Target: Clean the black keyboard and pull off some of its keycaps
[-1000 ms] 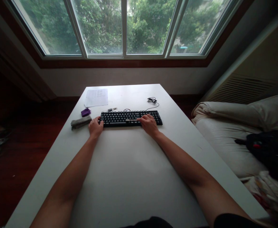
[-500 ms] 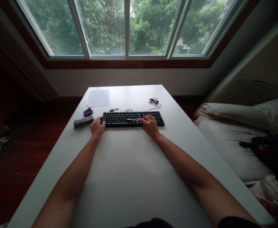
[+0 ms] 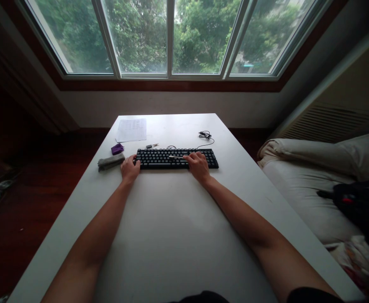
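Observation:
A black keyboard (image 3: 159, 158) lies across the white table in front of me. My left hand (image 3: 130, 168) is closed on its left end, thumb on the near side and fingers around the edge. Over the right part of the keys, my right hand (image 3: 198, 165) pinches a slim, pale brush (image 3: 177, 157). The brush points left, its tip low over the middle keys; whether it touches them I cannot tell. Just left of my left hand lies a folded grey cloth (image 3: 110, 161), with a small purple cloth or pouch (image 3: 117, 148) behind it.
A printed sheet (image 3: 131, 129) lies at the table's far left. Behind the keyboard are a small metal-tipped item (image 3: 152, 145) and a coiled black cable (image 3: 205, 135). A pale sofa (image 3: 294, 198) with a black bag (image 3: 359, 202) stands on the right.
The brush has barely shifted over the keys with my right hand. My left hand stays on the keyboard's end. The view has moved very slightly.

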The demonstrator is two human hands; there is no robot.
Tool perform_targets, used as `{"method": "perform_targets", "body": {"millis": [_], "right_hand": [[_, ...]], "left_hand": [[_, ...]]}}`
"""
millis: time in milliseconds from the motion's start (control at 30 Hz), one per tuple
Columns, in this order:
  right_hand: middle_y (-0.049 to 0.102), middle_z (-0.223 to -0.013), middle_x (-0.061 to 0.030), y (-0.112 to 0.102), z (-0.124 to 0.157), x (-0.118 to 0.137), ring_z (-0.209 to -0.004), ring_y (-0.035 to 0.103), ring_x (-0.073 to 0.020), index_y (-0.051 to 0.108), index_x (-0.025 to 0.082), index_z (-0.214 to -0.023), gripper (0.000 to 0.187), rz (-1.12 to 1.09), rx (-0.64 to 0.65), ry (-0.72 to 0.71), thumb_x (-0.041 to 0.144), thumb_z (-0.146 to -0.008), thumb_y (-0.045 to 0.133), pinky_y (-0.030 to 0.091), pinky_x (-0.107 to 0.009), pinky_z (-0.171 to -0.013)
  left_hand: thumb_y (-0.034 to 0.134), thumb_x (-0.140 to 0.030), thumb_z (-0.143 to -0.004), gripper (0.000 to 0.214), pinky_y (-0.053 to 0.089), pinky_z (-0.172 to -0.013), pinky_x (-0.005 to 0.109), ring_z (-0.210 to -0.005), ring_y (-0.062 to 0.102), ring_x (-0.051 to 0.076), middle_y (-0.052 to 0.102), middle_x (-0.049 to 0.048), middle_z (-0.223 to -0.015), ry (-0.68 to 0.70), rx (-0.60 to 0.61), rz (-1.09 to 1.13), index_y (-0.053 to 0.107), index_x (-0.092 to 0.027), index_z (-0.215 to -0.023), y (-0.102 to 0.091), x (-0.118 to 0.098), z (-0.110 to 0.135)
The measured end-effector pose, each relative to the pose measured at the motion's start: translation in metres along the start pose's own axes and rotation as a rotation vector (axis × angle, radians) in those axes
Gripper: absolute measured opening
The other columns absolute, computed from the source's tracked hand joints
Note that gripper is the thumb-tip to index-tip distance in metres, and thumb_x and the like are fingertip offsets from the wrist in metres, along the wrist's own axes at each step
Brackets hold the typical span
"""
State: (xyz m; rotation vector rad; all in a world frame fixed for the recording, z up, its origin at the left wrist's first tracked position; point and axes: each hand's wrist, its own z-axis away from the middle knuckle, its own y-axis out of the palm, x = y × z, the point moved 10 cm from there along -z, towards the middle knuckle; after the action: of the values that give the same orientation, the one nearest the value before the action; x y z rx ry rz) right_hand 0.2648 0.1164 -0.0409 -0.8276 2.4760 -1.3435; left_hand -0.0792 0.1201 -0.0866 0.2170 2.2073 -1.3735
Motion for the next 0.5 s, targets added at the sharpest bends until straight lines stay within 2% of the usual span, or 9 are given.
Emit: {"method": "perform_targets", "body": {"millis": [167, 333, 500], "right_hand": [[0.065, -0.103, -0.0086, 0.005, -0.001, 0.009, -0.100, 0.046, -0.0258, 0.071, 0.027, -0.122, 0.034, -0.023, 0.041, -0.043, 0.016, -0.101, 0.047, 0.032, -0.039, -0.087], [0.064, -0.101, -0.0104, 0.002, -0.002, 0.000, -0.102, 0.046, -0.0277, 0.071, 0.026, -0.124, 0.035, -0.007, 0.032, 0.052, 0.014, -0.099, 0.049, 0.031, -0.040, -0.087], [0.065, -0.102, -0.0087, 0.010, -0.006, 0.026, -0.098, 0.047, -0.0255, 0.073, 0.028, -0.120, 0.032, -0.083, 0.083, -0.020, 0.019, -0.102, 0.048, 0.033, -0.038, -0.085]], "left_hand": [[0.054, -0.033, -0.092, 0.037, 0.044, -0.102, 0.039, -0.114, 0.062, 0.026, 0.070, 0.0081, -0.121, 0.003, -0.003, -0.003, 0.065, -0.023, -0.126, 0.000, 0.000, 0.000], [0.055, -0.033, -0.091, 0.037, 0.044, -0.102, 0.039, -0.113, 0.062, 0.026, 0.070, 0.0082, -0.121, 0.003, 0.000, -0.003, 0.065, -0.023, -0.126, 0.001, 0.001, 0.000], [0.055, -0.033, -0.091, 0.037, 0.045, -0.101, 0.039, -0.112, 0.062, 0.026, 0.070, 0.0079, -0.120, 0.006, -0.009, 0.005, 0.065, -0.023, -0.125, 0.000, 0.001, 0.000]]}}
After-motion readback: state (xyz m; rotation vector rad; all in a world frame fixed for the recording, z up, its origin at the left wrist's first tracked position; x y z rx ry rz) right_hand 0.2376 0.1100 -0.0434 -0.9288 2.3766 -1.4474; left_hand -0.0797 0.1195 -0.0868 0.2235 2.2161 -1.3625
